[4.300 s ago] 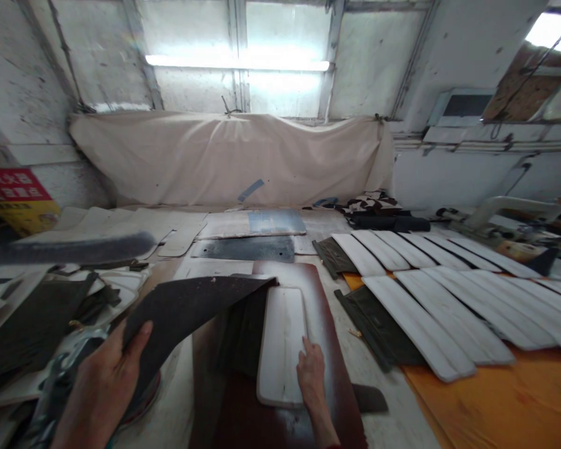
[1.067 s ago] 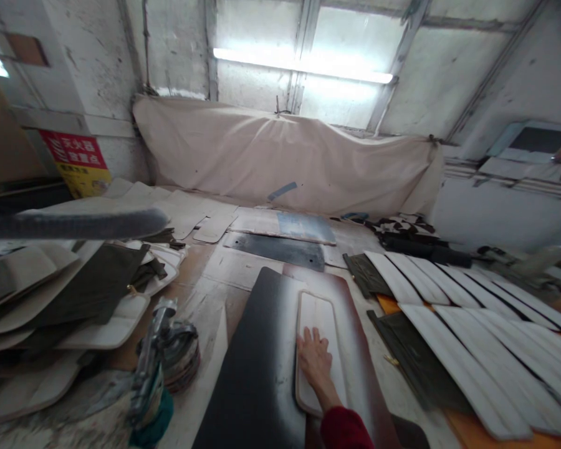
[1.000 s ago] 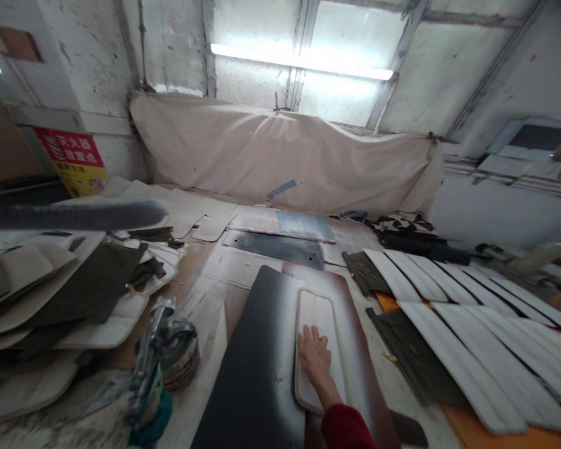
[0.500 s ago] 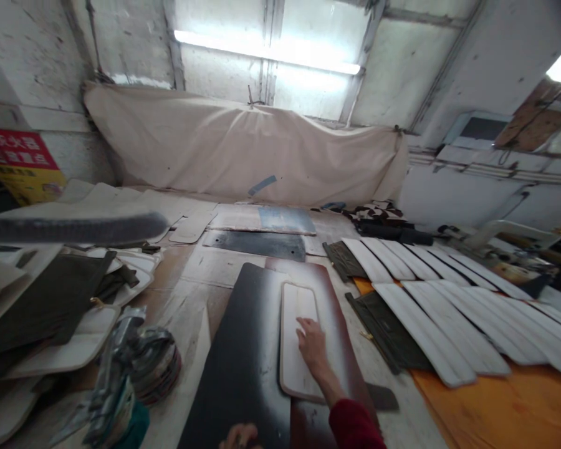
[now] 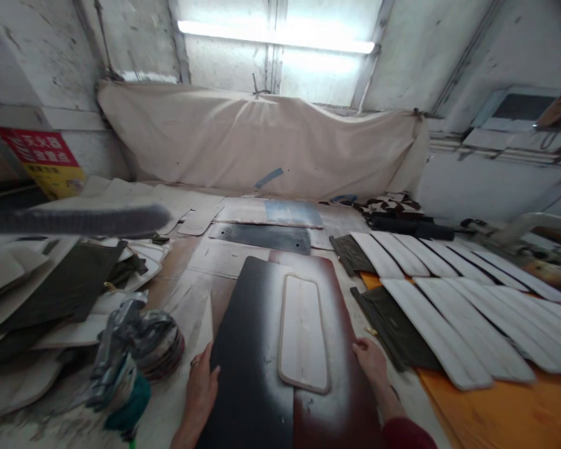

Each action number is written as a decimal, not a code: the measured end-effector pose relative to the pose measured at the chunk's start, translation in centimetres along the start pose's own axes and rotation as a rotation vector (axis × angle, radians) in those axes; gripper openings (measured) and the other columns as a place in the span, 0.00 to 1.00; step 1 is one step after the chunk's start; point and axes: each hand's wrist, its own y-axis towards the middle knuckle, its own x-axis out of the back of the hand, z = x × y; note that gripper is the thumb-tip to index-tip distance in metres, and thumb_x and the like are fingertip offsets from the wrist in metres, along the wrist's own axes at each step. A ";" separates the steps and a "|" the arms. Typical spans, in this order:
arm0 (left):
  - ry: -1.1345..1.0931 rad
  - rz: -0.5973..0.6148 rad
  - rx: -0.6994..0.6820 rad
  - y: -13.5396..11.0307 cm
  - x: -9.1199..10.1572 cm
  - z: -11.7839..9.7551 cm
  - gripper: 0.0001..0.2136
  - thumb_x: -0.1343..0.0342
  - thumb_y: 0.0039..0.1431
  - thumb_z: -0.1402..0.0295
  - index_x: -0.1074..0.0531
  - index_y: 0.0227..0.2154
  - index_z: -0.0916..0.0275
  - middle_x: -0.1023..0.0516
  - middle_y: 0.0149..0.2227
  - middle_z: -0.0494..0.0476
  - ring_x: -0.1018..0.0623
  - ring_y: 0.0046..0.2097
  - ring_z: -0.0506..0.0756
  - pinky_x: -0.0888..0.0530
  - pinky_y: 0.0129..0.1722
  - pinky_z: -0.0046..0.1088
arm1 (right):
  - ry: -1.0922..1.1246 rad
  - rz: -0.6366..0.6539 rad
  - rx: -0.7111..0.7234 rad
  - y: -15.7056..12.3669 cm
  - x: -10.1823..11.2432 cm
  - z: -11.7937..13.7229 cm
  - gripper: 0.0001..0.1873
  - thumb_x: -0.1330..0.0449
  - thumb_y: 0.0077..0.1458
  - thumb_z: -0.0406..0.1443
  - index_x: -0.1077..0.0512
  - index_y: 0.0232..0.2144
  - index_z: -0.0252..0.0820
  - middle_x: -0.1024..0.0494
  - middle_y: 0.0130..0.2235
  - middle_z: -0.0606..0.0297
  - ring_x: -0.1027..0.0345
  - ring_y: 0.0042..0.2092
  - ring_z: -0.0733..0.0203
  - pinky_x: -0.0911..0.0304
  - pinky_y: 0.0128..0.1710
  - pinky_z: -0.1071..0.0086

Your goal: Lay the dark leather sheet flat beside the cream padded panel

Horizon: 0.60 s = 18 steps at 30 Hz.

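In front of me lies a large board [image 5: 243,349], black on its left half and dark red-brown on its right, dusted white in the middle. A pale panel with rounded corners and a raised rim [image 5: 303,337] rests flat on it. My left hand [image 5: 202,383] grips the board's left edge, thumb on top and the other fingers at the side. At the right edge, my right hand [image 5: 373,362] is closed on the rim, its fingertips partly hidden. Neither hand touches the pale panel.
Left of the board stand a spray gun [image 5: 116,349] and a round tin [image 5: 161,343]. Dark green fabric pieces [image 5: 79,280] and pale panels pile up beyond. Rows of white strips [image 5: 453,330] lie on an orange sheet [image 5: 486,411] at right. A blurred dark bar [image 5: 75,219] crosses the upper left.
My right hand has left the pale panel and moved to the board's right edge. My left hand has risen from the bottom of the view to the left edge. The view has shifted slightly.
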 end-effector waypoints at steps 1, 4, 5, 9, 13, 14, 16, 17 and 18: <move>-0.008 0.004 0.002 0.0 -0.2 0.1 0.29 0.63 0.53 0.65 0.41 0.54 0.81 0.34 0.53 0.75 0.35 0.56 0.64 0.37 0.58 0.45 | 0.003 0.001 -0.010 0.0 -0.1 0.0 0.17 0.48 0.49 0.36 0.27 0.38 0.34 0.20 0.39 0.52 0.27 0.43 0.52 0.35 0.43 0.65; -0.029 -0.003 0.039 -0.2 -0.8 0.2 0.30 0.63 0.52 0.65 0.42 0.54 0.81 0.34 0.54 0.75 0.35 0.56 0.64 0.38 0.58 0.45 | 0.010 -0.014 -0.038 -0.1 0.0 0.1 0.20 0.52 0.50 0.36 0.29 0.42 0.33 0.22 0.42 0.48 0.29 0.46 0.47 0.36 0.44 0.60; -0.034 -0.005 0.055 -0.4 -1.1 0.1 0.30 0.63 0.51 0.64 0.41 0.53 0.81 0.34 0.54 0.75 0.34 0.55 0.65 0.37 0.57 0.46 | 0.016 -0.024 -0.042 0.0 0.1 0.2 0.20 0.53 0.51 0.36 0.30 0.43 0.33 0.23 0.42 0.47 0.29 0.46 0.46 0.37 0.45 0.59; -0.050 -0.028 0.131 -1.1 -1.6 -0.6 0.29 0.61 0.49 0.63 0.38 0.51 0.79 0.32 0.50 0.75 0.33 0.53 0.65 0.37 0.56 0.45 | 0.050 -0.067 -0.033 0.9 0.6 0.0 0.22 0.55 0.51 0.35 0.32 0.45 0.33 0.24 0.44 0.48 0.31 0.48 0.47 0.38 0.48 0.60; -0.058 -0.051 0.196 -1.5 -1.5 -1.7 0.30 0.61 0.48 0.62 0.39 0.52 0.76 0.31 0.47 0.72 0.32 0.51 0.64 0.36 0.55 0.45 | 0.120 -0.142 0.035 1.4 -0.1 -1.0 0.25 0.56 0.50 0.35 0.33 0.47 0.30 0.26 0.48 0.46 0.34 0.52 0.46 0.41 0.53 0.59; -0.056 -0.053 0.214 -1.5 -1.4 -2.0 0.30 0.61 0.47 0.62 0.39 0.53 0.76 0.30 0.44 0.72 0.31 0.49 0.65 0.35 0.53 0.46 | 0.130 -0.164 0.068 1.4 -0.4 -1.3 0.25 0.56 0.49 0.35 0.32 0.47 0.27 0.27 0.49 0.45 0.35 0.53 0.46 0.42 0.55 0.58; -0.052 -0.053 0.246 -1.5 -1.2 -2.3 0.31 0.60 0.46 0.62 0.39 0.53 0.76 0.30 0.40 0.70 0.30 0.46 0.65 0.33 0.51 0.46 | 0.138 -0.168 0.104 1.5 -0.9 -1.9 0.27 0.57 0.49 0.35 0.32 0.47 0.23 0.28 0.51 0.43 0.39 0.56 0.46 0.47 0.59 0.58; -0.051 -0.049 0.260 -1.4 -1.0 -2.4 0.31 0.60 0.46 0.62 0.39 0.53 0.75 0.30 0.38 0.69 0.30 0.45 0.65 0.33 0.50 0.47 | 0.142 -0.150 0.098 1.5 -0.9 -2.2 0.28 0.58 0.49 0.35 0.32 0.47 0.23 0.29 0.52 0.42 0.39 0.57 0.46 0.48 0.60 0.58; -0.052 -0.039 0.271 -1.3 -0.9 -2.5 0.31 0.60 0.46 0.61 0.37 0.52 0.75 0.30 0.37 0.69 0.30 0.45 0.65 0.33 0.49 0.47 | 0.150 -0.125 0.078 1.6 -0.8 -2.4 0.29 0.59 0.50 0.36 0.32 0.48 0.23 0.29 0.53 0.43 0.40 0.57 0.46 0.48 0.60 0.58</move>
